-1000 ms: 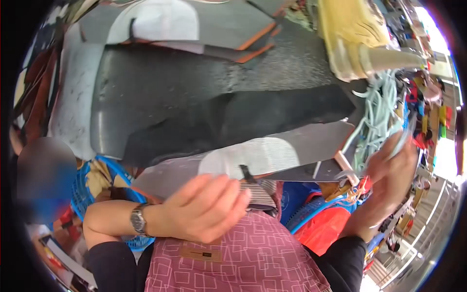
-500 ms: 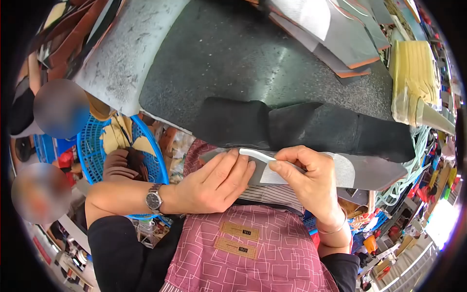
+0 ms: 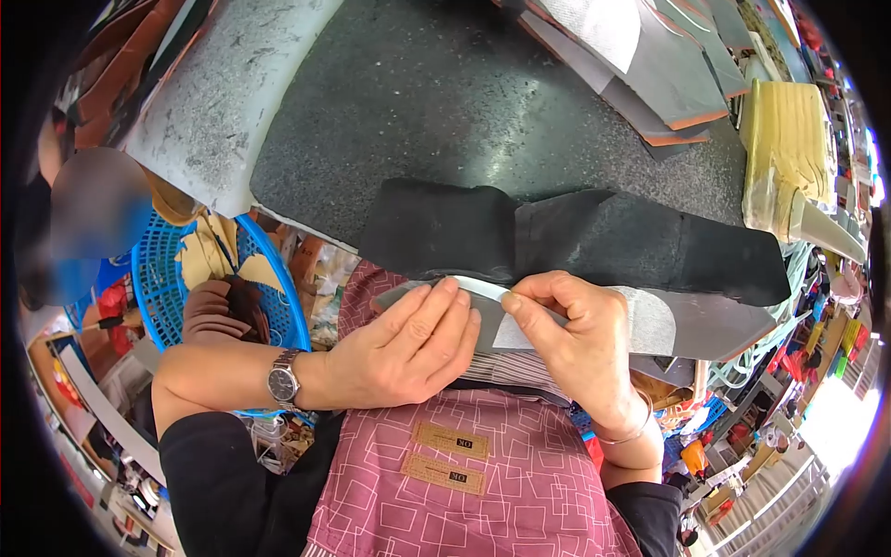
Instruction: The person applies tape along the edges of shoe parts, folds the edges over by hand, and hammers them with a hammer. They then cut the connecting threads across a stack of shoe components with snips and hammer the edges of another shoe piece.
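Note:
A short white strip (image 3: 480,287) lies along the near edge of a grey panel (image 3: 715,320) that bears a pale rounded patch (image 3: 651,323). My right hand (image 3: 580,339) pinches the strip's right end between thumb and forefinger. The fingers of my left hand (image 3: 408,345) are pressed together over the strip's left end; its thumb is hidden. A long black piece (image 3: 594,237) lies just beyond the strip, over the panel's far side, at the table's near edge.
The dark table (image 3: 399,102) bears stacked grey panels (image 3: 664,79) at the far right. A yellow bundle (image 3: 787,139) and pale green cords (image 3: 794,269) are on the right. At left are a blue basket (image 3: 158,288) with cut pieces and a person (image 3: 93,209).
My right hand has come from the cords at the right to the panel and now holds a white strip. My left hand has closed over its other end. The view has shifted.

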Demonstrator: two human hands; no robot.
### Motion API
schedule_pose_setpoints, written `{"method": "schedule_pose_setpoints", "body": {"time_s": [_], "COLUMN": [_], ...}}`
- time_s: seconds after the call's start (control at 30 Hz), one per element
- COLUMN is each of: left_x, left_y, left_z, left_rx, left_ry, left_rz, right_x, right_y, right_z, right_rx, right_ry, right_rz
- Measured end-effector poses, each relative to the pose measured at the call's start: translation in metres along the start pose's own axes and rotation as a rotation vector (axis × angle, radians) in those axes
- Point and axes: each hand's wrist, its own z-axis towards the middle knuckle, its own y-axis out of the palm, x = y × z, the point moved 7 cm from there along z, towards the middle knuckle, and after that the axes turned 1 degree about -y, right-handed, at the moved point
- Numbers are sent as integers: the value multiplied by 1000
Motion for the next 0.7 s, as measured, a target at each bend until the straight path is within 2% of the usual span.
{"method": "schedule_pose_setpoints", "body": {"time_s": [0.17, 0.23, 0.33, 0.43, 0.5, 0.63, 0.7], "left_x": [-4, 0, -1, -1, 1, -1, 6], "left_y": [-6, 1, -2, -1, 3, -3, 6], "left_z": [5, 8, 14, 20, 20, 35, 42], "left_rx": [95, -6, -21, -19, -32, -11, -147], "left_ry": [36, 95, 124, 176, 195, 229, 235], "left_rz": [-63, 64, 35, 32, -10, -68, 20], "right_x": [-2, -6, -12, -12, -9, -7, -3], "right_y": [-2, -7, -39, -74, -80, -78, -77], "right_z": [1, -2, -26, -45, -41, -30, -28], "right_rx": [20, 23, 51, 293, 356, 375, 380], "right_ry": [-14, -79, -24, -38, -40, -74, -93], "right_rz": [-90, -140, -216, -361, -396, -503, -515]}}
